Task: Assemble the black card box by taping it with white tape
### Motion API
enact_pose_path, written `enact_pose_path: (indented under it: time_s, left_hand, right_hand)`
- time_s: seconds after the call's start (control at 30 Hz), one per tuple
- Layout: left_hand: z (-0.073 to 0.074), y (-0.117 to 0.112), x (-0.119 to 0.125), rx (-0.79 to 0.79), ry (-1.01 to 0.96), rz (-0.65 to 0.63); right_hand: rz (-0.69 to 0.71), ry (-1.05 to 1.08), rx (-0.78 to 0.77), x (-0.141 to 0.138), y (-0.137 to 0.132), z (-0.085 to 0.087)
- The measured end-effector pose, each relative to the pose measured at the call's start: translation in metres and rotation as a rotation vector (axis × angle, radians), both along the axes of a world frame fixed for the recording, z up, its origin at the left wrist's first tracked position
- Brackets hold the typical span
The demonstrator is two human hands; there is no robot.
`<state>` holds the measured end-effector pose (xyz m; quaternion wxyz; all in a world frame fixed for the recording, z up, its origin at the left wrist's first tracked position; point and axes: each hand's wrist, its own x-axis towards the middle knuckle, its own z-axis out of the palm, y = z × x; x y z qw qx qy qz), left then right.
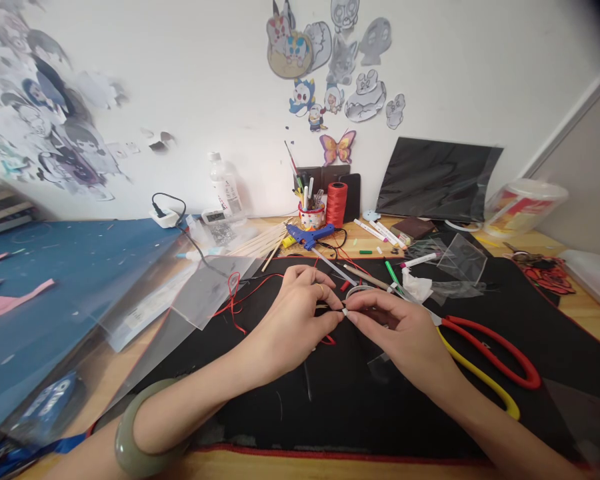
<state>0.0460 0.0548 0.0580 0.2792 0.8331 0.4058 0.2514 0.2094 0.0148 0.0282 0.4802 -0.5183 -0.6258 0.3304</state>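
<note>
Over matte black mat [330,413], left hand [293,320] and right hand [403,333], each grip pinching one thin stick [343,311]

left hand [293,320]: bare, thin ring [321,288] on one finger
bangle [127,440]: chunky, grey-green, on wrist behind left hand
right hand [405,333]: bare, forearm bare too

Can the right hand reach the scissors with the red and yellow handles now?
Probably yes: the scissors lie uncovered beside the right hand, though its fingers pinch a small piece.

A blue glue gun [307,235] lies just before a pen cup [311,217] and a red thread spool [337,204].
</note>
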Motion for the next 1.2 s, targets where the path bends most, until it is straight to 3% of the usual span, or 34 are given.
enact_pose_path:
  time_s: [0.33, 0.67, 1.0, 1.2]
  left_hand:
    - [0.0, -0.003, 0.002, 0.004, -0.027, 0.014]
    - [0.01, -0.009, 0.003, -0.025, -0.025, 0.04]
    - [-0.001, -0.004, 0.002, 0.031, -0.047, 0.032]
    - [0.007, -0.007, 0.003, -0.013, -0.023, 0.037]
  right_hand:
    - [0.004, -0.02, 0.007, 0.0, -0.001, -0.002]
    - [-0.017, -0.073, 0.068, -0.001, -0.001, -0.003]
    - [-0.03, -0.087, 0.088, 0.0, 0.0, -0.005]
    - [-0.042, -0.155, 0.103, 0.001, -0.002, -0.004]
